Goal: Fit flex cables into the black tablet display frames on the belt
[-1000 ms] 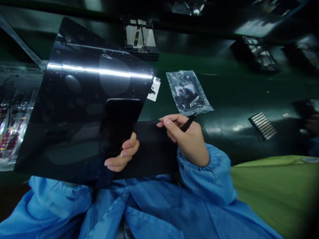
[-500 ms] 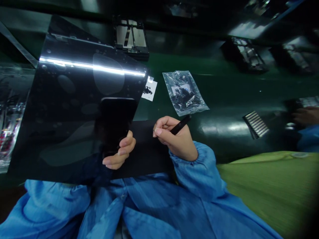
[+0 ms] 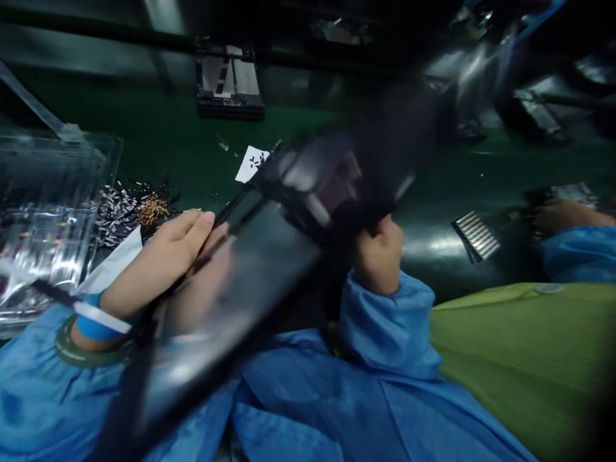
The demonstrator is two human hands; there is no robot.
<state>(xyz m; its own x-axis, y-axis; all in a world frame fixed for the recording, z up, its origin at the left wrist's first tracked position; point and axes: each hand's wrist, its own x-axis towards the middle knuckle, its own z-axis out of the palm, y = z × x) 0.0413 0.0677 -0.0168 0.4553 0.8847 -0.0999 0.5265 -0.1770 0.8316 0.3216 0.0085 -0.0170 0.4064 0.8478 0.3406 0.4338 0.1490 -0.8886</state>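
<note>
A large black tablet-like device (image 3: 245,282) is tilted across my front, smeared by motion. Its underside faces me, showing a pale grey flat area and dark inner parts towards the far end. My left hand (image 3: 163,256) is closed on its left edge, thumb on top; the wrist carries a green bangle and a blue-and-white strap. Against the far right part of the device, my right hand (image 3: 380,256) is closed in a fist, its fingertips partly hidden behind it. No pen-like tool shows in that hand. A white paper (image 3: 248,163) with small black bits lies just beyond the device.
At left stand clear plastic trays (image 3: 48,237), beside a pile of small black, white and orange parts (image 3: 139,208). An open device frame (image 3: 230,83) lies at the back. To the right are a ribbed metal piece (image 3: 476,236) and another person's hand (image 3: 570,218).
The device has turned over from its glossy face to its inner side and swung diagonally. My left hand now grips its left edge. The black pen-like tool has gone from sight.
</note>
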